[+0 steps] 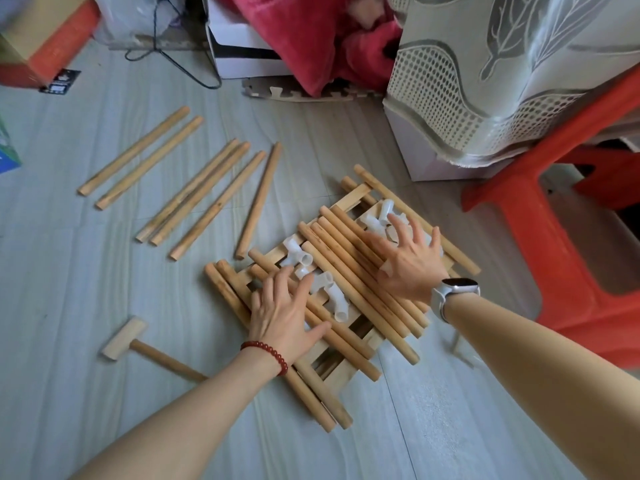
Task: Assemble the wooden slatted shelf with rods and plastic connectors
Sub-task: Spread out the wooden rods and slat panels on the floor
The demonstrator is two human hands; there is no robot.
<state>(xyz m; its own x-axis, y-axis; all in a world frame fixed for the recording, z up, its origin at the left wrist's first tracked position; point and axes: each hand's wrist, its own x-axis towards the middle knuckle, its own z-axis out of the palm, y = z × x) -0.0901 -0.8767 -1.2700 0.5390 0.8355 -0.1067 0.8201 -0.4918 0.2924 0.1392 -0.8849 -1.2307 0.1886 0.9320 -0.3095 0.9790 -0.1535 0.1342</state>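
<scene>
Spreading both hands flat, we have the left hand [282,315], with its red bead bracelet, lying open with straight fingers on the heap of round light-wood rods [349,271], and the right hand [410,263], with its white wristwatch, also open, fingers splayed over the rods and the far cluster of white plastic tube connectors [386,220]; neither hand grips anything. Under the heap we can make out the flat wooden slatted panel [349,368] resting on the pale plank floor [104,271], with a second group of white connectors [322,285] loose between the rods near the left fingers. Farther out, six more rods [194,188] lie apart on the floor to the left, and a small wooden mallet [138,344] sits near the left wrist. A red plastic stool [554,237] stands to the right. We judge the task barely begun: no rod appears to be seated in a connector, nothing stands upright, and all the sorting, joining and tapping is left to do.
</scene>
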